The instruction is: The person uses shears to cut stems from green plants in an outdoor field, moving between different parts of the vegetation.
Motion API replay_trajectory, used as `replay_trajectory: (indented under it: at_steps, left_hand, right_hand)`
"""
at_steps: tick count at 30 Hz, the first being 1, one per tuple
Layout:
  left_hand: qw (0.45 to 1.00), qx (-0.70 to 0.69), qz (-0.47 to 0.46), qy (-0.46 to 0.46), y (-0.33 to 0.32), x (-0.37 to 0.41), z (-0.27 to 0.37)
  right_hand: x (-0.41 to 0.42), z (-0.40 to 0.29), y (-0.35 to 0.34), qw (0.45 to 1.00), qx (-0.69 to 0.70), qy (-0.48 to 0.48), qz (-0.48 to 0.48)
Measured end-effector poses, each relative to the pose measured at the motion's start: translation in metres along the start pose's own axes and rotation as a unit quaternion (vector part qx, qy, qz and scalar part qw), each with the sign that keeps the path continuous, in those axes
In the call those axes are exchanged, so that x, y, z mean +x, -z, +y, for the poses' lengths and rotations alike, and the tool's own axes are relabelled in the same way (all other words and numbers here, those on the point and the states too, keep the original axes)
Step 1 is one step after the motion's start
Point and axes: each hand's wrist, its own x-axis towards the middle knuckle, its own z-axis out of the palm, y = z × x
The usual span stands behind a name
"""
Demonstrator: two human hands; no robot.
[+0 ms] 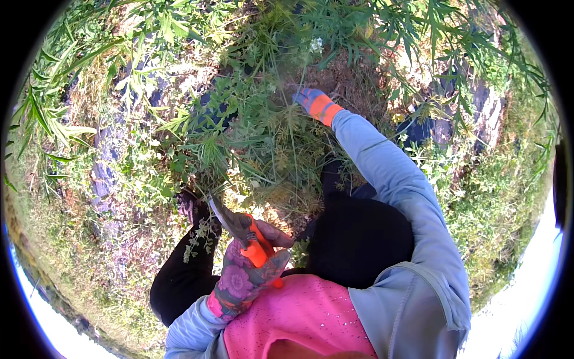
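My left hand (251, 273), in a floral-patterned glove, is wrapped around the orange handles of hand pruning shears (240, 229). Their metal blades point up and left, close to a thin leafy sprig (199, 240). My right hand (316, 103), in an orange and blue-grey glove, reaches far forward to the bare soil (341, 80) at the base of the weeds. Its fingers are bent beside thin green stems (293, 139); whether they grip one is not clear. A dense clump of feathery weeds (251, 121) lies between the two hands.
Tall leafy stalks (430, 27) arch over the far side, and more long-leaved plants (49, 121) hang in from the left. Strips of dark ground sheet (105, 166) show through the growth. My bent knees in black trousers (358, 242) frame the near ground.
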Motion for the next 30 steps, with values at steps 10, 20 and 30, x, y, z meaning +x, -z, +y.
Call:
replay_trajectory:
  at_steps: [10,20,30]
  left_hand:
    - [1.0,0.006,0.015,0.013,0.001,-0.002,0.002]
    - [0.996,0.07,0.0,-0.051,0.001,0.004,0.002]
    - [0.999,0.036,0.02,-0.005,0.003,0.012,0.015]
  right_hand:
    - [-0.064,0.037,0.087,0.977,-0.113,-0.159,-0.091]
    - [0.104,-0.054,0.116,0.951,-0.303,0.048,-0.041]
    - [0.183,0.0,0.076,0.957,-0.27,0.088,0.061]
